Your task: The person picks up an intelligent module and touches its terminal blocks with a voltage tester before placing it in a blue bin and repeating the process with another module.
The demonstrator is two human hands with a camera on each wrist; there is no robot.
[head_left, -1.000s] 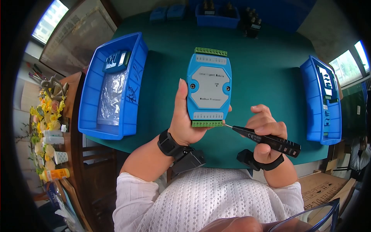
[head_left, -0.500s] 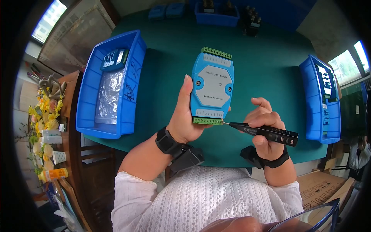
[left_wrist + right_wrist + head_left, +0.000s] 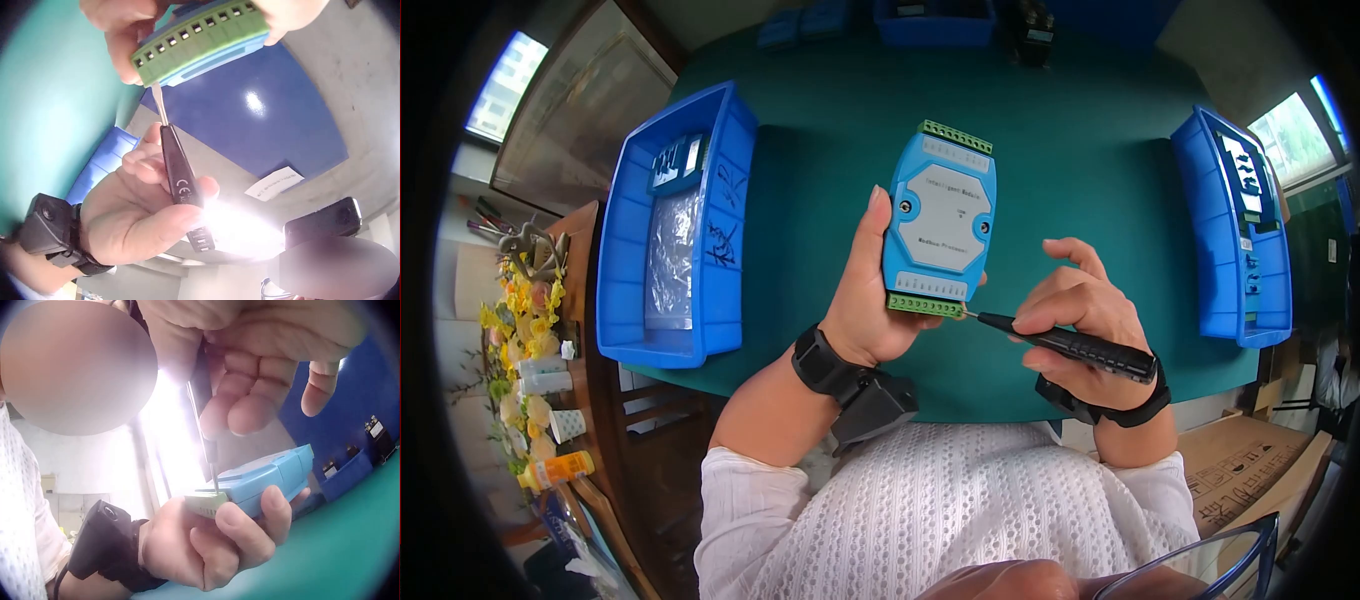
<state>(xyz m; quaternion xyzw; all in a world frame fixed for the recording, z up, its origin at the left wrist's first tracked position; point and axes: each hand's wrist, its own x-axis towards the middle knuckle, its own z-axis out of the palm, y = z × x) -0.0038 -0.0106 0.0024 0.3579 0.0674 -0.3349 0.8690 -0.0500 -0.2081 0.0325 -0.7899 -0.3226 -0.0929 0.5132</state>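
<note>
In the head view my left hand (image 3: 870,315) holds a blue and grey module (image 3: 945,218) upright, thumb along its left edge and other fingers behind it. Green terminal blocks run along both its ends. My right hand (image 3: 1090,305) grips a black screwdriver (image 3: 1090,348) between thumb and fingers, with the index finger raised off it. Its thin metal blade (image 3: 159,103) meets the right end of the lower terminal block (image 3: 925,304). In the right wrist view the blade comes down onto that green block (image 3: 209,503), beside the left fingers (image 3: 247,534).
A blue bin (image 3: 725,230) at the left contains a blue module and clear plastic bags. Another blue bin (image 3: 1215,235) on the right has circuit parts inside. At the back of the green table (image 3: 1060,150) stand another blue bin (image 3: 935,30) and dark components (image 3: 1035,35).
The screwdriver has rolled in my right hand, so its printed markings no longer face the head camera. The module has tilted slightly. The head view has shifted a little, moving the bins in frame.
</note>
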